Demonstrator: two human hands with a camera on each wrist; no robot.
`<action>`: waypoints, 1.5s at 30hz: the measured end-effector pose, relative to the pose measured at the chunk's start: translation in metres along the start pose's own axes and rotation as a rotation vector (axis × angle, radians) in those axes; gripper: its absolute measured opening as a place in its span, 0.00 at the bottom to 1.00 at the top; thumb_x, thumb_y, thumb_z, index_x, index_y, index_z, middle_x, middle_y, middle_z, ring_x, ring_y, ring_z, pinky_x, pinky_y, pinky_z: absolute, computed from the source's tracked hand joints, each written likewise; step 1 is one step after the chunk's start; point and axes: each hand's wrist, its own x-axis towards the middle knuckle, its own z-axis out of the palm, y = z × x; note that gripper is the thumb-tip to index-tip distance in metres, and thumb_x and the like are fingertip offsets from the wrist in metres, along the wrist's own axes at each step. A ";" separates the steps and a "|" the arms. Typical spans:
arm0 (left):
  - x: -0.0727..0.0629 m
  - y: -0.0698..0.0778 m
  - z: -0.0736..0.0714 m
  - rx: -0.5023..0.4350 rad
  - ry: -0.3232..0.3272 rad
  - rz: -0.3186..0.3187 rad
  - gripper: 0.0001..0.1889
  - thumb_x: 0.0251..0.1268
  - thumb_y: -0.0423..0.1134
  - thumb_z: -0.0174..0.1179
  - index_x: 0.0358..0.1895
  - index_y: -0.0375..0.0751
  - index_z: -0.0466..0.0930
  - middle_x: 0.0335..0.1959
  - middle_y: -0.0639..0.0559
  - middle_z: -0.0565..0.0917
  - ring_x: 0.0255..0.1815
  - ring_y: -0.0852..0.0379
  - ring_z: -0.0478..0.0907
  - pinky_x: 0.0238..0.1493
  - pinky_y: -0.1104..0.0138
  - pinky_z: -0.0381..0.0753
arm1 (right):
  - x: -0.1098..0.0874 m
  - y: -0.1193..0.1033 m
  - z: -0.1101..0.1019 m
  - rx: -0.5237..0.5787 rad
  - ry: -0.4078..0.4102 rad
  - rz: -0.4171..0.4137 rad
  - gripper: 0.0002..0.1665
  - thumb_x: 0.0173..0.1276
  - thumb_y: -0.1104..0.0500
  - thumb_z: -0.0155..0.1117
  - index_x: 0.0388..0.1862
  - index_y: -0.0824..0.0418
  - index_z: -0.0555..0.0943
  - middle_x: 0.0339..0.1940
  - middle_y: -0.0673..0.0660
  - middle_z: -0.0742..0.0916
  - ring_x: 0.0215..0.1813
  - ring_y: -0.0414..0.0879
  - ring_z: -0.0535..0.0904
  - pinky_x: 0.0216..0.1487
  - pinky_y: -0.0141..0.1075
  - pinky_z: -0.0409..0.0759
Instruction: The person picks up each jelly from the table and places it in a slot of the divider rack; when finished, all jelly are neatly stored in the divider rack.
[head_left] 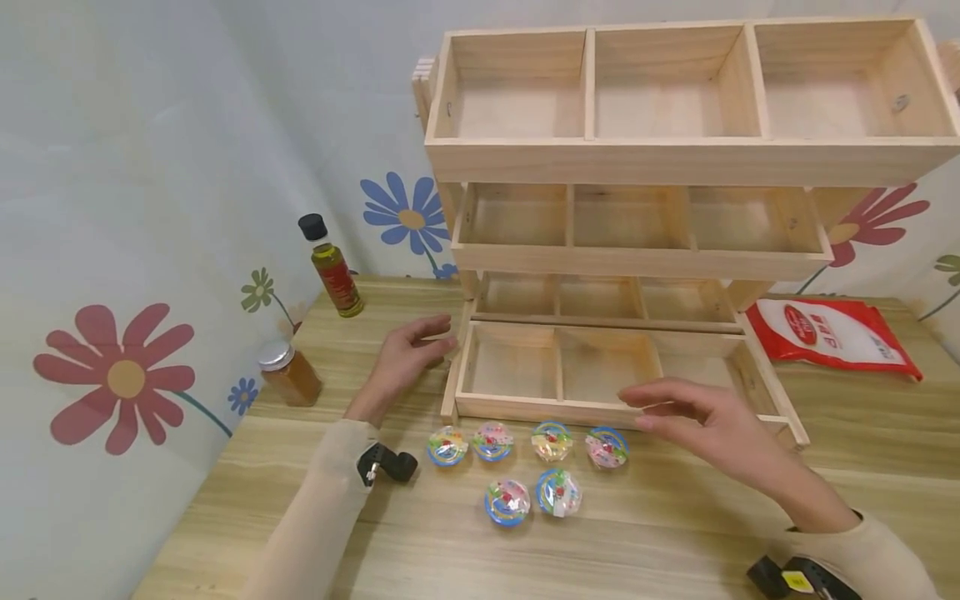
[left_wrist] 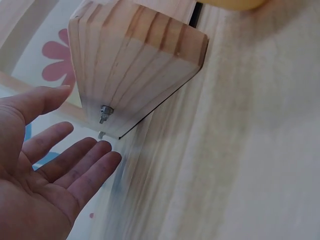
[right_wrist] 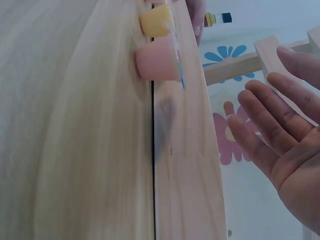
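Note:
My left hand [head_left: 410, 357], fingers relaxed and holding nothing, is beside the lower left end of a tiered wooden rack [head_left: 690, 162]. In the left wrist view its palm faces the rack's side board [left_wrist: 135, 65], which has a bolt in it. My right hand [head_left: 708, 421] hovers over the right front of the lowest tray, its fingers loosely extended and nothing in them. Several small jelly cups with printed film lids stand on the table before the rack, such as a pink one [head_left: 507, 502] and a yellow one [head_left: 552, 442]. Seen from the side, a pink cup [right_wrist: 159, 59] stands nearest the right hand.
A bottle of yellow-green oil [head_left: 336, 275] with a black cap and a silver-lidded jar [head_left: 291, 375] stand at the left of the wooden table [head_left: 420, 554]. A red and white bag [head_left: 836, 337] lies right of the rack. A flowered curtain [head_left: 187, 125] hangs behind.

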 end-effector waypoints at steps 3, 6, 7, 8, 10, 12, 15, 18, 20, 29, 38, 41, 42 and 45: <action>-0.001 0.000 0.000 0.027 0.002 -0.002 0.27 0.75 0.37 0.67 0.73 0.32 0.75 0.70 0.36 0.79 0.66 0.40 0.80 0.67 0.53 0.83 | 0.001 0.002 0.005 0.000 -0.012 -0.026 0.18 0.74 0.68 0.71 0.61 0.60 0.87 0.56 0.57 0.90 0.51 0.45 0.89 0.48 0.34 0.90; -0.001 -0.003 0.000 0.056 -0.002 -0.007 0.28 0.76 0.39 0.68 0.73 0.33 0.76 0.70 0.37 0.80 0.66 0.41 0.80 0.68 0.54 0.82 | 0.001 0.003 0.010 -0.028 -0.018 -0.038 0.19 0.73 0.67 0.72 0.61 0.58 0.88 0.56 0.55 0.91 0.51 0.43 0.88 0.49 0.32 0.89; 0.000 -0.004 0.000 0.062 -0.002 -0.009 0.27 0.76 0.40 0.68 0.73 0.34 0.76 0.69 0.38 0.80 0.66 0.41 0.80 0.68 0.54 0.81 | 0.001 0.003 0.012 -0.038 -0.018 -0.037 0.19 0.73 0.66 0.73 0.61 0.57 0.88 0.56 0.54 0.91 0.50 0.43 0.88 0.50 0.31 0.88; 0.000 -0.005 0.000 0.068 -0.002 -0.009 0.27 0.75 0.40 0.68 0.73 0.34 0.77 0.69 0.38 0.80 0.66 0.41 0.80 0.69 0.54 0.81 | 0.000 0.003 0.013 -0.046 -0.018 -0.037 0.19 0.73 0.65 0.73 0.61 0.56 0.88 0.56 0.53 0.91 0.50 0.43 0.88 0.50 0.31 0.88; 0.000 -0.006 0.001 0.074 -0.003 -0.006 0.27 0.75 0.41 0.68 0.72 0.34 0.77 0.68 0.38 0.81 0.66 0.41 0.80 0.69 0.54 0.81 | -0.001 0.004 0.015 -0.055 -0.019 -0.038 0.19 0.72 0.65 0.74 0.61 0.56 0.88 0.55 0.52 0.91 0.50 0.44 0.88 0.51 0.30 0.87; 0.000 -0.007 0.001 0.074 -0.004 -0.003 0.27 0.75 0.40 0.69 0.71 0.35 0.78 0.68 0.38 0.81 0.65 0.41 0.81 0.68 0.53 0.81 | -0.001 0.005 0.016 -0.056 -0.021 -0.042 0.19 0.72 0.65 0.74 0.60 0.57 0.88 0.55 0.52 0.91 0.50 0.45 0.88 0.51 0.31 0.88; -0.001 -0.009 0.002 0.064 -0.009 -0.002 0.26 0.75 0.39 0.69 0.71 0.35 0.79 0.67 0.38 0.82 0.64 0.41 0.81 0.66 0.55 0.83 | -0.002 0.008 0.018 -0.062 -0.024 -0.043 0.19 0.71 0.65 0.75 0.60 0.57 0.88 0.54 0.53 0.91 0.49 0.45 0.89 0.50 0.30 0.87; 0.000 -0.011 0.002 0.050 -0.013 -0.006 0.25 0.75 0.38 0.68 0.70 0.35 0.79 0.66 0.38 0.82 0.64 0.42 0.81 0.64 0.57 0.85 | -0.003 0.011 0.020 -0.083 -0.033 -0.049 0.19 0.71 0.64 0.75 0.59 0.57 0.89 0.53 0.52 0.91 0.49 0.45 0.89 0.51 0.30 0.87; 0.000 -0.013 0.003 0.048 -0.014 -0.005 0.24 0.75 0.38 0.68 0.70 0.35 0.79 0.66 0.38 0.82 0.64 0.43 0.82 0.63 0.59 0.85 | -0.004 0.013 0.021 -0.104 -0.038 -0.054 0.19 0.71 0.63 0.76 0.59 0.56 0.89 0.53 0.51 0.91 0.50 0.45 0.89 0.52 0.32 0.88; 0.000 -0.011 0.007 0.080 -0.017 0.011 0.24 0.75 0.40 0.69 0.70 0.38 0.81 0.64 0.40 0.84 0.64 0.45 0.81 0.66 0.55 0.82 | -0.007 0.023 0.022 -0.208 -0.016 -0.108 0.20 0.69 0.63 0.78 0.59 0.53 0.89 0.52 0.46 0.91 0.51 0.43 0.88 0.53 0.34 0.88; 0.001 -0.011 0.008 0.051 -0.024 0.029 0.26 0.75 0.40 0.69 0.71 0.35 0.79 0.66 0.36 0.82 0.66 0.39 0.80 0.71 0.50 0.78 | -0.006 0.026 0.020 -0.267 -0.010 -0.151 0.21 0.66 0.62 0.80 0.57 0.53 0.90 0.51 0.45 0.91 0.51 0.42 0.87 0.53 0.30 0.87; 0.001 -0.011 0.007 0.038 -0.027 0.023 0.25 0.75 0.39 0.68 0.71 0.35 0.79 0.66 0.37 0.82 0.65 0.41 0.81 0.70 0.52 0.79 | -0.005 0.026 0.021 -0.265 -0.022 -0.143 0.20 0.67 0.62 0.79 0.58 0.53 0.90 0.51 0.45 0.91 0.52 0.42 0.87 0.54 0.32 0.88; 0.001 -0.012 0.007 0.035 -0.027 0.018 0.25 0.75 0.39 0.69 0.71 0.36 0.80 0.66 0.37 0.82 0.65 0.42 0.81 0.69 0.53 0.80 | -0.005 0.026 0.021 -0.265 -0.025 -0.140 0.20 0.67 0.62 0.79 0.58 0.53 0.90 0.51 0.46 0.91 0.52 0.43 0.87 0.54 0.33 0.88; 0.001 -0.012 0.006 0.026 -0.034 0.015 0.24 0.75 0.40 0.69 0.70 0.38 0.81 0.65 0.40 0.83 0.64 0.45 0.81 0.67 0.57 0.82 | -0.005 0.027 0.021 -0.260 -0.042 -0.130 0.19 0.68 0.62 0.78 0.58 0.55 0.89 0.52 0.47 0.91 0.51 0.43 0.88 0.53 0.36 0.89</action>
